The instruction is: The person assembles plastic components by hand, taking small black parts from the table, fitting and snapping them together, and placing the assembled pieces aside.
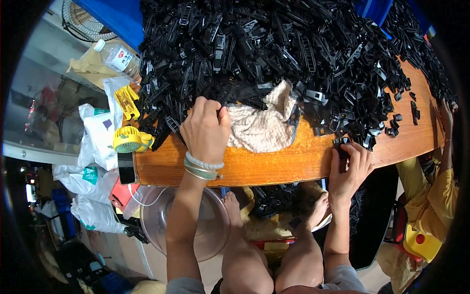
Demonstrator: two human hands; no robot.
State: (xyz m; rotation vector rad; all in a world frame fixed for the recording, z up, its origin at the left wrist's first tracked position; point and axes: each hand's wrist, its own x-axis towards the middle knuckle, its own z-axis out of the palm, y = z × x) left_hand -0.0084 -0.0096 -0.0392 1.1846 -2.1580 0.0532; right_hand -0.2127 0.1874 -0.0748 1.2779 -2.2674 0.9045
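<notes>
Head view showing left hand (205, 128) curling fingers into the near edge of a black plastic clip heap (274, 49), apparently pinching one piece, though hidden by knuckles. Right hand (348, 169) pinching a small black clip (341, 142) at the wooden table edge (274, 164). Judging pieces light, stiff, slightly slick, prone to tangling; gripping by the long flat sides advisable. Lying between hands: cream towel (259, 125). Sitting at left: yellow handheld fan (129, 140).
</notes>
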